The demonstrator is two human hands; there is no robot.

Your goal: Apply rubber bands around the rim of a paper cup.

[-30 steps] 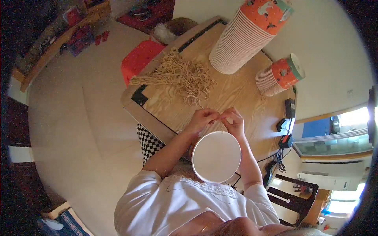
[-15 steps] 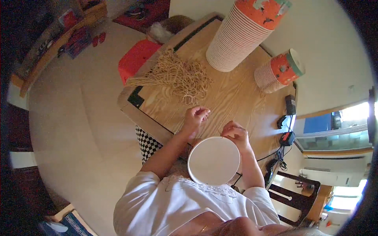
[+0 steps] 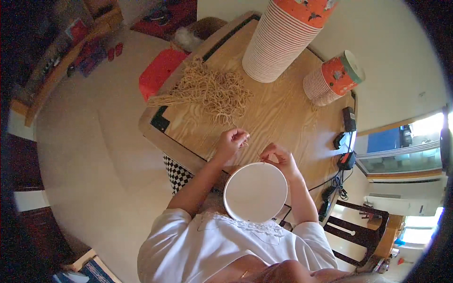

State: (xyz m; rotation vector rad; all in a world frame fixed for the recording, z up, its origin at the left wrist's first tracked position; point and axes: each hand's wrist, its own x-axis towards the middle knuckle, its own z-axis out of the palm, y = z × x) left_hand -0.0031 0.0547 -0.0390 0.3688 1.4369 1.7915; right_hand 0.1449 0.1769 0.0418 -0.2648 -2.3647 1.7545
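Observation:
A white round paper bucket (image 3: 255, 193) rests against my lap, its mouth facing up and its white inside showing. My right hand (image 3: 281, 159) is closed at the bucket's far rim, fingers pinched on a thin cord there. Left of it, my left hand (image 3: 232, 144) is raised over the table edge, with thumb and fingers pinched on a bit of tan cord. Whether both hands hold the same cord is too fine to tell. Beyond my left hand lies a tangled heap of tan cords (image 3: 214, 92) on the wooden table (image 3: 278, 113).
A tall stack of paper buckets (image 3: 276, 45) stands at the table's far side, with a shorter stack (image 3: 332, 78) to its right. Black adapters (image 3: 348, 119) and cables line the right edge. Left of the table is a red stool (image 3: 161, 73).
The view has shifted slightly. Both hands stay pinched close to the bucket, with small finger movements; a bit of cord now shows below my left fingers.

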